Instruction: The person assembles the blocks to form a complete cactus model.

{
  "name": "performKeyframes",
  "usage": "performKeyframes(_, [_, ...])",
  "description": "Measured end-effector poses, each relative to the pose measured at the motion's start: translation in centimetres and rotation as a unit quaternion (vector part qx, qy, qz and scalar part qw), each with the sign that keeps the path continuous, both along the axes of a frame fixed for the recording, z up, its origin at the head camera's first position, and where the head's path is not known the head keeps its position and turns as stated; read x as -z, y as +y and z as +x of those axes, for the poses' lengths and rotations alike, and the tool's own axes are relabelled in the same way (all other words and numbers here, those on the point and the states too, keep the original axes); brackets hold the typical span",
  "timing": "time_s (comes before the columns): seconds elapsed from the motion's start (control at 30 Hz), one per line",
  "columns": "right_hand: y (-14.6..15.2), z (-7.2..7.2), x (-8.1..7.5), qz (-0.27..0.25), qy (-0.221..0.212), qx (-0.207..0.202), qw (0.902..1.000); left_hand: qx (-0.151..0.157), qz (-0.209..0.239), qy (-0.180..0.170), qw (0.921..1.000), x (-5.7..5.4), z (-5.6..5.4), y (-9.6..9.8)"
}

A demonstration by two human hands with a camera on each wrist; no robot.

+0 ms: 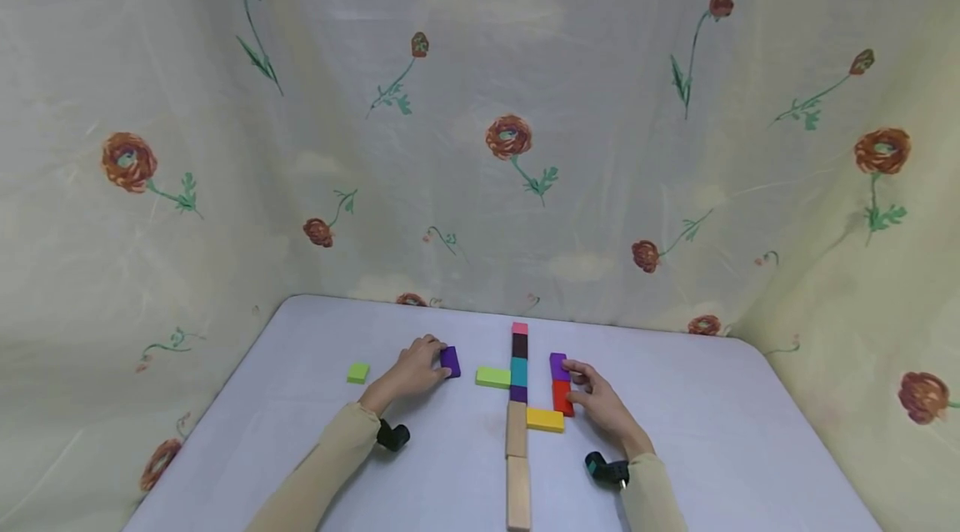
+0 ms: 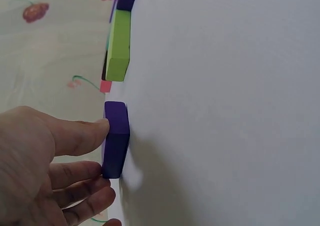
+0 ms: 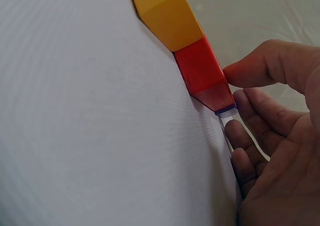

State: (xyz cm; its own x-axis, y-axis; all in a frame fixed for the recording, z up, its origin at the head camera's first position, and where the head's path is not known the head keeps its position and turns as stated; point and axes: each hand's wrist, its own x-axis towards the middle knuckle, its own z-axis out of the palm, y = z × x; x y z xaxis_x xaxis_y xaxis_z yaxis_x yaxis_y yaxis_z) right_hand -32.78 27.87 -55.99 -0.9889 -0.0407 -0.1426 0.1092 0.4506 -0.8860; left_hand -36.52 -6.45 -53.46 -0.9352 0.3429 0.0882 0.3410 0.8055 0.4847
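In the head view my left hand (image 1: 412, 369) pinches a dark purple block (image 1: 450, 361) on the table; the left wrist view shows the thumb at one end of this block (image 2: 116, 141) and fingertips at the other. My right hand (image 1: 600, 400) rests beside a purple block (image 1: 558, 367) and a red block (image 1: 562, 399) set end to end. Its index finger touches the purple block and its thumb meets the red block (image 3: 202, 68). In the right wrist view the purple block is mostly hidden behind the red one.
A central column runs pink (image 1: 520, 328), dark brown (image 1: 520, 346), teal (image 1: 519, 371), dark purple (image 1: 518, 393), then two plain wooden blocks (image 1: 517, 492). A lime green block (image 1: 492, 377) branches left, a yellow block (image 1: 545, 420) right. Another green block (image 1: 357, 373) lies far left. Floral cloth hangs behind.
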Motion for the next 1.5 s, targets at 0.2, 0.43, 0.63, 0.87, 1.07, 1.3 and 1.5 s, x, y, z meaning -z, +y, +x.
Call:
performKeyframes(0.2, [0.0,0.1,0.0,-0.003,0.007,-0.003,1.0,-0.003,-0.008,-0.014,0.9999,0.2,-1.0,1.2])
performKeyframes(0.43, [0.0,0.1,0.0,-0.008,0.006,-0.003,0.9999,0.005,0.009,-0.011,0.9999,0.0,-1.6,2.3])
performKeyframes(0.63, [0.0,0.2,-0.3,-0.006,0.007,-0.006,0.9999,0.016,0.013,-0.005,0.9998,0.3,-2.1,3.1])
performKeyframes(0.87, [0.0,0.3,-0.3,0.0,0.006,-0.003,1.0,0.025,0.014,-0.008,0.9995,0.3,-2.4,3.7])
performKeyframes(1.07, [0.0,0.3,-0.2,-0.002,0.008,-0.005,1.0,0.032,0.017,-0.017,0.9992,0.4,-2.5,4.0])
performKeyframes(1.3, [0.0,0.3,-0.4,-0.001,0.009,-0.003,1.0,0.037,0.017,-0.025,0.9989,0.5,-2.5,4.1])
performKeyframes(1.5, [0.0,0.3,-0.3,0.001,0.01,-0.002,0.9999,0.042,0.013,-0.029,0.9986,0.4,-2.4,4.4])
